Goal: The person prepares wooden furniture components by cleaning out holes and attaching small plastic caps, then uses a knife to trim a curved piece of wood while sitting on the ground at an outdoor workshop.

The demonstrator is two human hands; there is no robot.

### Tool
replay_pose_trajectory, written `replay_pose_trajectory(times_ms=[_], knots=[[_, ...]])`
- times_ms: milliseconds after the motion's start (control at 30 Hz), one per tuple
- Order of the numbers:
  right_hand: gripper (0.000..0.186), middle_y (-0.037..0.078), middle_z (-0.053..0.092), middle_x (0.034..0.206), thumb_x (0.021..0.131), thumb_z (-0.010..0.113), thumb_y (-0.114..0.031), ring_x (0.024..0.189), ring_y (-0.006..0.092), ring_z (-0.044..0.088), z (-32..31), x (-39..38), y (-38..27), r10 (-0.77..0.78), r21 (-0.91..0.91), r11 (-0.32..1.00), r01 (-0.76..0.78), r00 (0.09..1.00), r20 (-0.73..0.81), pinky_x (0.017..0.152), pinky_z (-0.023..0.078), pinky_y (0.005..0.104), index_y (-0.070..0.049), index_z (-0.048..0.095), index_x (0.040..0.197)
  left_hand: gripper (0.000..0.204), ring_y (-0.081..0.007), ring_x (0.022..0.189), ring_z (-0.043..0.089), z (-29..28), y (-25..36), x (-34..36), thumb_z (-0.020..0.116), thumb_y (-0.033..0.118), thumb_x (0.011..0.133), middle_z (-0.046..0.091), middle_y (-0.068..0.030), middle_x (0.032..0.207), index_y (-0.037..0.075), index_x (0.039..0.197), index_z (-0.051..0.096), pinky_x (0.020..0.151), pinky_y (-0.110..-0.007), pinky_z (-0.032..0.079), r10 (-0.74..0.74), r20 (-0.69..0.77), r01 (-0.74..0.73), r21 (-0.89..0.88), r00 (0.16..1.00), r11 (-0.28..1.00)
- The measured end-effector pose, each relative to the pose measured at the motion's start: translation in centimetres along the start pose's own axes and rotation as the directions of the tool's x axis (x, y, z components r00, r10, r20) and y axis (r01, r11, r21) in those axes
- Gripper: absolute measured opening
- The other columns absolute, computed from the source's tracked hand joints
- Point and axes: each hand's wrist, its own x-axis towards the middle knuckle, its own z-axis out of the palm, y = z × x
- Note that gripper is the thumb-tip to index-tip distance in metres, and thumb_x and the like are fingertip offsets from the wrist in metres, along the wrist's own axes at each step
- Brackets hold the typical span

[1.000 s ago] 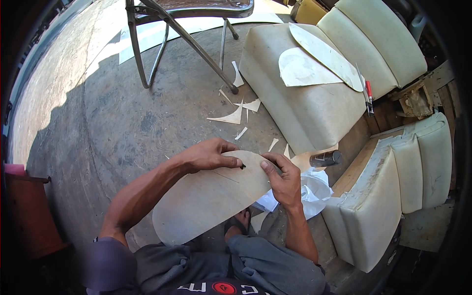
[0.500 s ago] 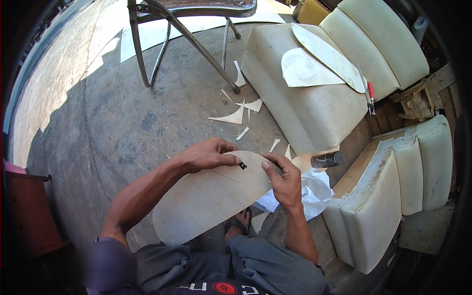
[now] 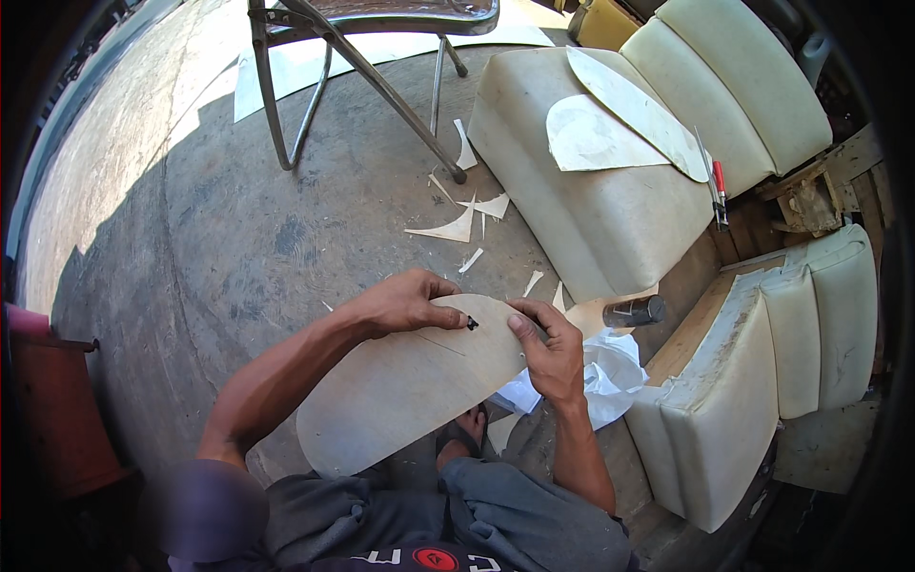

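I hold a thin pale oval board (image 3: 381, 400) over my lap. My left hand (image 3: 415, 305) grips its upper edge, fingers curled behind it, with the thumb pressed on a small black piece (image 3: 471, 322) near the end of a line on the board's face. My right hand (image 3: 548, 348) grips the board's right end, thumb on top and fingers around the edge. Just beyond it lie a dark cylindrical can (image 3: 634, 310) and crumpled white paper (image 3: 610, 372).
A metal folding chair (image 3: 362, 67) stands ahead amid pale offcuts (image 3: 448, 229). A cream padded seat (image 3: 553, 210) carries cut templates (image 3: 629, 105) and a red-handled tool (image 3: 720, 181). Another cream cushion (image 3: 705, 448) lies right. A reddish box (image 3: 57, 410) stands left.
The small black piece under my left thumb shifts slightly. My hands and the board stay nearly in place, and the surroundings move slightly in the picture.
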Motion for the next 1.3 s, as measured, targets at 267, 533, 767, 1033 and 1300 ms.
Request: replay_pose_trajectory(times_ms=[267,533,767,1033,1300], knots=[[0.024,0.015,0.074,0.103,0.096,0.068,-0.016,0.097,0.0245,0.071,-0.1,-0.1,-0.1,0.026,0.013,1.0,-0.026,1.0,0.006,0.087,0.053,0.0332,0.001,0.072,0.113,0.038,-0.0173,0.086,0.066,0.2,-0.1,0.2,0.073,0.027,0.093,0.073,-0.0094,0.097,-0.002,0.116,0.07,0.081,-0.035,0.051,0.06,0.012,-0.06,0.097,0.998,0.993],[0.028,0.013,0.07,0.106,0.094,0.07,-0.017,0.101,0.0294,0.066,0.3,0.0,0.5,-0.099,-0.145,0.985,0.092,0.994,-0.046,0.091,0.05,0.0379,-0.001,0.07,0.117,0.035,-0.0166,0.086,0.065,0.4,0.0,0.2,0.071,0.027,0.094,0.072,-0.0092,0.096,-0.002,0.114,0.07,0.081,-0.034,0.051,0.074,-0.012,-0.073,0.108,0.997,0.992],[0.034,0.009,0.063,0.11,0.082,0.078,-0.012,0.106,0.0306,0.058,3.1,-0.1,-0.3,-0.534,-0.582,0.704,0.407,0.844,-0.056,0.093,0.046,0.0425,-0.007,0.071,0.115,0.028,-0.0136,0.083,0.063,-0.1,-0.2,1.1,0.07,0.023,0.096,0.071,-0.0072,0.092,-0.002,0.109,0.071,0.077,-0.033,0.051,0.09,-0.157,-0.082,0.056,0.984,0.995],[0.024,0.011,0.067,0.094,0.08,0.08,-0.006,0.089,0.0315,0.064,4.6,1.4,0.2,-0.626,-0.542,0.689,0.482,0.772,-0.109,0.08,0.053,0.0411,-0.002,0.073,0.102,0.03,-0.0127,0.079,0.063,2.1,-0.5,1.5,0.065,0.023,0.099,0.072,-0.013,0.084,-0.005,0.107,0.071,0.074,-0.037,0.052,0.139,-0.299,-0.114,0.099,0.944,0.989],[0.027,0.013,0.066,0.104,0.083,0.077,-0.007,0.098,0.0315,0.063,3.1,1.8,0.6,-0.567,-0.448,0.74,0.502,0.823,-0.015,0.085,0.052,0.0406,-0.003,0.07,0.108,0.033,-0.0166,0.084,0.069,2.1,0.3,1.5,0.064,0.026,0.1,0.074,-0.0144,0.092,-0.003,0.115,0.07,0.078,-0.036,0.054,0.112,-0.31,-0.076,0.125,0.944,0.989]])
